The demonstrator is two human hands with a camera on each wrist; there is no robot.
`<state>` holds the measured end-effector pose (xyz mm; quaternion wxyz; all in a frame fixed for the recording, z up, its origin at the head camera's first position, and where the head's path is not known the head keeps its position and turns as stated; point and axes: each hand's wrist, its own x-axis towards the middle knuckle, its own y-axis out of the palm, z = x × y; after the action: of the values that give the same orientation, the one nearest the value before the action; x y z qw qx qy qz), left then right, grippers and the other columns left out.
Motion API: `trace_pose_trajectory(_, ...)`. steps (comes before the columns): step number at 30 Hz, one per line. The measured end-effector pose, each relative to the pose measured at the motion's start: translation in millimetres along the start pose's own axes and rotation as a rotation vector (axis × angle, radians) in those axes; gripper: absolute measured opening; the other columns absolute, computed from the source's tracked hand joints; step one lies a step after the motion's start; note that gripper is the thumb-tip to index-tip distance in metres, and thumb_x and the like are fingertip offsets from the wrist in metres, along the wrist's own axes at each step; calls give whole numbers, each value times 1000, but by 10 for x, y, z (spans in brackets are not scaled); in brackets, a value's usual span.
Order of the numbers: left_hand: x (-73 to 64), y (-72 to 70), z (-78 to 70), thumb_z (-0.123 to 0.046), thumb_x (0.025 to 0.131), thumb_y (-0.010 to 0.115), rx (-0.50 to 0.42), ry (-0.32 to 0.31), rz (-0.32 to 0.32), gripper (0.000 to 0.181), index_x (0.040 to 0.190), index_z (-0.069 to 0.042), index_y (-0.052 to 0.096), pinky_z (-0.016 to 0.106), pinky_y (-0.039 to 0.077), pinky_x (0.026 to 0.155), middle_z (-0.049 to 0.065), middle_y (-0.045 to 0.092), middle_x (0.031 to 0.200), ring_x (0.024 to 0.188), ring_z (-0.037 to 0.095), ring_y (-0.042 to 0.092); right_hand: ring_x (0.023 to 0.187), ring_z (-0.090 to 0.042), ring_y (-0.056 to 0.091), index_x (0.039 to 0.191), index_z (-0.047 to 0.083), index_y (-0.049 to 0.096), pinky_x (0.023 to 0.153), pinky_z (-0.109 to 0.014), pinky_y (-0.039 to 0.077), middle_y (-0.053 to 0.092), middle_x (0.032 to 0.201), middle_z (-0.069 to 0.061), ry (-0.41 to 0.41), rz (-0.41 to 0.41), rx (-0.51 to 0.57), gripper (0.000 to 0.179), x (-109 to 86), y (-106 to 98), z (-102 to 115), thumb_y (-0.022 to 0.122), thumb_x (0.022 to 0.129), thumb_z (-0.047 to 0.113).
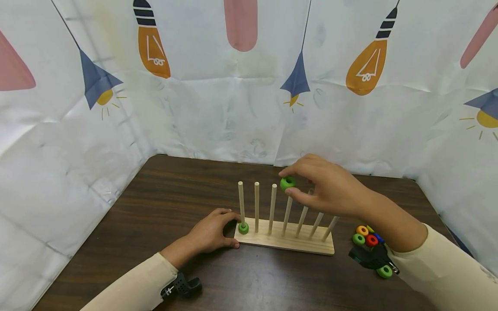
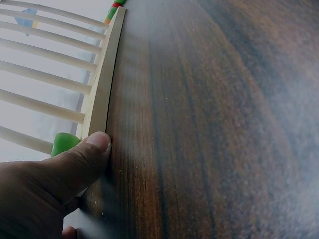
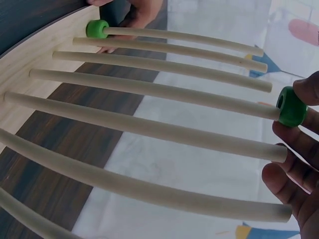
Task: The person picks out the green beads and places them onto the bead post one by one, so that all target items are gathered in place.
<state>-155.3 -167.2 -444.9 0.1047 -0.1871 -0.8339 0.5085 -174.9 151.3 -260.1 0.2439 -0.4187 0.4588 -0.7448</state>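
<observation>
A pale wooden peg board [image 1: 280,242] with a row of several upright pegs stands on the table. My left hand [image 1: 212,232] grips the board's left end, thumb along the front edge. Low on the leftmost peg sits a green ring [image 1: 243,230], also seen in the right wrist view. Up at the peg tops, my right hand [image 1: 330,188] pinches another green ring [image 3: 294,107] between thumb and fingers. That ring is at the tip of a middle peg [image 3: 199,96]; whether the peg has entered its hole I cannot tell.
Several loose rings lie right of the board, among them a red ring [image 1: 371,240] and an orange ring [image 1: 362,230], partly hidden by the right wrist's camera [image 1: 369,257]. A printed white cloth [image 1: 233,112] hangs behind the dark wooden table [image 1: 175,185].
</observation>
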Motion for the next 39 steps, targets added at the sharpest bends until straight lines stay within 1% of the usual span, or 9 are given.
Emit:
trace_pose_trajectory(7,-4,-5,1,-41,75,92,-8,-1,0,59,127,-26,67,55,48,97,13,56,140,136,34,49,107,-12,60,122,14,72,85,-37,51,68,114,9,3,15,9,30,59,19,29,77,93,17)
trace_pose_trajectory(14,-8,-4,1,-41,76,92,-8,-1,1,59,127,-26,67,56,48,97,15,55,141,135,35,49,107,-13,61,122,13,72,88,-37,51,69,113,9,14,28,21,29,119,42,66,75,94,19)
trace_pose_trajectory(22,-3,5,20,-42,76,92,-2,3,3,59,127,-26,67,56,49,96,15,55,141,135,35,49,107,-15,61,122,12,73,85,-38,51,69,113,8,7,30,31,29,179,76,91,75,94,21)
trace_pose_trajectory(27,2,1,20,-41,76,92,-7,7,1,59,127,-26,67,56,49,96,15,55,141,135,35,49,105,-13,60,123,13,72,84,-37,51,68,112,9,30,51,37,29,217,90,113,74,95,22)
trace_pose_trajectory(31,5,-5,13,-41,75,92,-12,14,-3,59,127,-25,68,56,49,96,15,56,140,135,35,49,101,-10,58,125,14,72,82,-36,50,68,112,9,42,66,34,30,254,97,137,73,96,23)
trace_pose_trajectory(39,-7,-3,12,-41,75,92,-18,9,-6,59,126,-25,68,57,49,96,15,56,140,134,36,50,102,-9,57,125,15,71,80,-34,50,67,112,9,42,64,45,30,319,133,174,73,96,23)
